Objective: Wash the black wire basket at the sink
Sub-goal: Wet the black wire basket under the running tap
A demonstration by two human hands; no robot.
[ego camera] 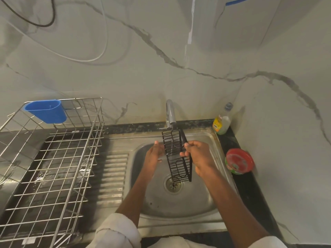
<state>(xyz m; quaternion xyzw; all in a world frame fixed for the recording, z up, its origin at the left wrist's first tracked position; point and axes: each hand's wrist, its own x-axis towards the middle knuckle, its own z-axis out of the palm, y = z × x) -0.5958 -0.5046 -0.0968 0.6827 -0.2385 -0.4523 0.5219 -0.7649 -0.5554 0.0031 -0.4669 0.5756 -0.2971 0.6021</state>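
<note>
The black wire basket [176,154] hangs upright over the steel sink [179,203], its top end just under the chrome tap [170,113]. My right hand [197,156] grips the basket's right edge, thumb and fingers pinching the wires. My left hand [155,153] lies against the basket's left side with fingers straight, partly hidden behind the wires. The drain [173,183] sits directly below the basket's lower end. I cannot tell whether water is running.
A steel wire dish rack [53,167] with a blue plastic cup [47,111] fills the counter on the left. A dish-soap bottle [223,120] and a red round tub [239,161] stand on the dark ledge to the right. The marble wall rises behind.
</note>
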